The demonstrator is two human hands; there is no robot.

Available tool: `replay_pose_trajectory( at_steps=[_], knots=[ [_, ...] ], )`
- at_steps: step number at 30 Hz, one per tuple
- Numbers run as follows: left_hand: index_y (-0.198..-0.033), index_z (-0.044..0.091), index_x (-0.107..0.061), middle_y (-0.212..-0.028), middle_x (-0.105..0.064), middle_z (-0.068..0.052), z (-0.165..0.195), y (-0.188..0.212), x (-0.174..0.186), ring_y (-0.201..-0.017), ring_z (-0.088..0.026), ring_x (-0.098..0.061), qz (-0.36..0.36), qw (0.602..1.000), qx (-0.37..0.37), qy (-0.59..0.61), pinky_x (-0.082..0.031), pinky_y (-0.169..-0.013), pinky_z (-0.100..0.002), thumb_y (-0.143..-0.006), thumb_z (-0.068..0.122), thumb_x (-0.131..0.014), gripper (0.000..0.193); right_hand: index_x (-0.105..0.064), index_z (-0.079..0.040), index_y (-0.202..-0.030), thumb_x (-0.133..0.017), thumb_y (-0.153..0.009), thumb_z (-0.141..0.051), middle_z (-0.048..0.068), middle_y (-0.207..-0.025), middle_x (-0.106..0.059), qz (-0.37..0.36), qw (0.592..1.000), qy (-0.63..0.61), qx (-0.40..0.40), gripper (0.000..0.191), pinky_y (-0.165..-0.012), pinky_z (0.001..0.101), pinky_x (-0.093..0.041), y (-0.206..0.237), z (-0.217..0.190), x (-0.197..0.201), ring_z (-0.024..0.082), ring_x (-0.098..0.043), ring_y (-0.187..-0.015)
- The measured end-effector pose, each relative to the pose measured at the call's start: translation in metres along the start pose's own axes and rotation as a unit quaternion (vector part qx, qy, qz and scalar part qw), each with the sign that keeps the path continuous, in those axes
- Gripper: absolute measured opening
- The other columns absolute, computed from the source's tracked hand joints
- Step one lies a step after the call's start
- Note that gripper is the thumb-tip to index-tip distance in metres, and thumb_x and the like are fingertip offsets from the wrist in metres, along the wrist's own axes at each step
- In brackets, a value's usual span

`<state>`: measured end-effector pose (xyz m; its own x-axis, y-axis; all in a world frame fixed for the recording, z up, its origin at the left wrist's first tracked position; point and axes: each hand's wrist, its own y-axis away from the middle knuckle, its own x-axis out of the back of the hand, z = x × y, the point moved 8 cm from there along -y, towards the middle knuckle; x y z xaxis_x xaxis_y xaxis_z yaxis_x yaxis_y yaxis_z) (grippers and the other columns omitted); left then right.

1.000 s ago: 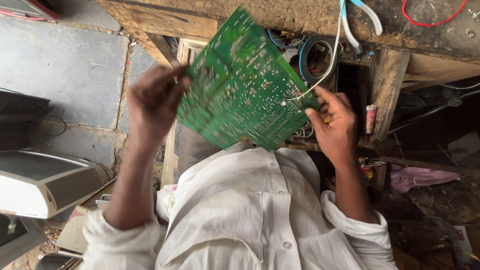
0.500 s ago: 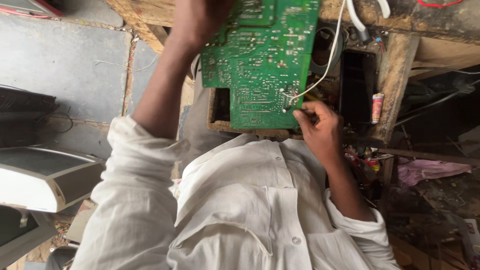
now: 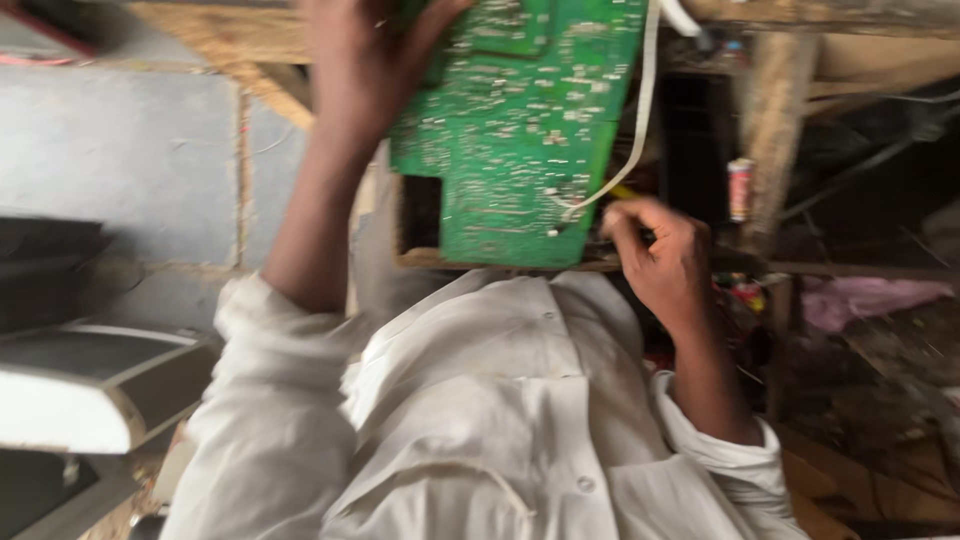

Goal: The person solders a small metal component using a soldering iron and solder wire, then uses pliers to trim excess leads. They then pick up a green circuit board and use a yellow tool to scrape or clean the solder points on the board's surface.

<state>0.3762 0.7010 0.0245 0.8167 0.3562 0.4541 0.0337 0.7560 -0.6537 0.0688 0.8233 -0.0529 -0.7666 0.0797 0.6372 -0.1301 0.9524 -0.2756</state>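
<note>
A green circuit board (image 3: pixel 520 130) is being gripped at upper centre by the left hand (image 3: pixel 365 60), while the right hand (image 3: pixel 660 255) is being closed on its lower right edge.

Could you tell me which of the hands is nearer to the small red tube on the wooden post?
Right. The right hand sits just left of the red tube; the left hand grips the green circuit board far across.

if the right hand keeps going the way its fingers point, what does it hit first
Most likely the green circuit board: the right hand curls its fingers toward the board's lower right edge, beside the white wire. The picture is blurred, so the gap between them is unclear.
</note>
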Motion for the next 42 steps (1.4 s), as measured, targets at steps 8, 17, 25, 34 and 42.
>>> replay_pose_trajectory(
  at_steps=[8, 17, 25, 34, 42],
  knots=[
    [-0.159, 0.008, -0.045, -0.15, -0.052, -0.012, 0.006, 0.06, 0.023, -0.136, -0.029, -0.048, 0.086, 0.978, -0.003, -0.19, -0.035, -0.117, -0.047, -0.106, 0.036, -0.089, 0.074, -0.076, -0.008, -0.104, -0.084, -0.086, -0.013, 0.009, -0.102, -0.068, 0.017, 0.97, 0.236, 0.063, 0.02, -0.105, 0.0508, -0.04, -0.023, 0.009, 0.022, 0.033, -0.059, -0.1],
    [-0.157, -0.002, -0.043, -0.141, -0.062, -0.014, 0.018, 0.182, 0.053, -0.128, -0.03, -0.054, 0.056, 0.942, 0.195, -0.267, -0.043, -0.112, -0.045, -0.105, 0.018, -0.083, 0.069, -0.071, -0.006, -0.102, -0.085, -0.092, -0.01, 0.009, -0.101, -0.071, -0.005, 0.979, 0.198, 0.053, 0.018, -0.102, 0.0498, -0.047, -0.051, 0.031, 0.052, 0.032, -0.066, -0.098],
    [-0.127, 0.01, -0.067, -0.122, -0.063, -0.009, 0.1, 0.184, -0.009, -0.113, -0.029, -0.06, 0.055, 0.955, 0.094, -0.276, -0.047, -0.098, -0.048, -0.083, 0.019, -0.091, 0.05, -0.055, 0.009, -0.122, -0.067, -0.116, 0.009, 0.016, -0.106, -0.063, 0.056, 0.981, -0.186, -0.005, 0.013, -0.083, 0.025, -0.057, -0.063, 0.083, 0.129, 0.018, -0.066, -0.088],
    [-0.136, 0.005, -0.07, -0.135, -0.054, -0.008, 0.129, 0.145, -0.091, -0.123, -0.029, -0.056, -0.162, 0.97, -0.092, -0.157, -0.047, -0.111, -0.051, -0.1, 0.02, -0.078, 0.04, -0.044, 0.007, -0.139, -0.049, -0.128, -0.006, 0.023, -0.119, -0.06, 0.124, 0.972, -0.178, 0.089, 0.017, -0.076, 0.0266, -0.057, -0.014, 0.085, 0.116, 0.022, -0.061, -0.083],
    [-0.145, 0.005, -0.061, -0.137, -0.054, -0.011, 0.116, 0.157, -0.08, -0.12, -0.031, -0.054, -0.215, 0.962, -0.11, -0.127, -0.043, -0.107, -0.053, -0.099, 0.023, -0.073, 0.05, -0.038, 0.003, -0.13, -0.053, -0.123, -0.015, 0.025, -0.11, -0.063, 0.259, 0.958, -0.089, 0.085, 0.024, -0.07, 0.0263, -0.061, 0.07, 0.032, 0.091, 0.02, -0.063, -0.075]
  ],
)
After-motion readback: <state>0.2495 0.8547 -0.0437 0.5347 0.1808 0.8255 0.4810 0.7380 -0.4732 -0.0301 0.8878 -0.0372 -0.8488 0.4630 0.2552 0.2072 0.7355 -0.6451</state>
